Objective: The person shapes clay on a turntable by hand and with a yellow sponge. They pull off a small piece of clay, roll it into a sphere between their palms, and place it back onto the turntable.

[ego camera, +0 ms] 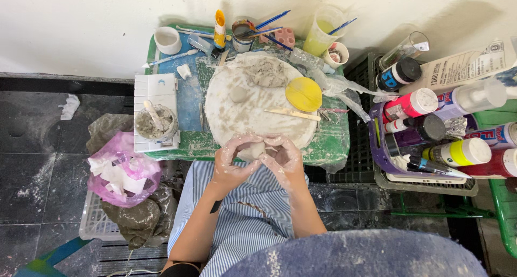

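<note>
Grey clay lump [257,149], small, pinched between both my hands just in front of my lap. Left hand [230,161] cups it, fingers [240,141] curled over; right hand [284,157] presses with its fingertips. I judge even, light pressure and steady turning best. Beyond my fingers: round clay-smeared board [231,113], clay heap [267,72], yellow sponge [304,94], wooden tool [293,114]. Left of them: slip cup [156,123] on the green counter [336,142].

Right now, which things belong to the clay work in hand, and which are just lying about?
In use:
left hand
right hand
small clay piece held between both
round board
clay lump
wooden stick

Lying about:
paint bottles
brushes
pink bag
yellow disc
</note>
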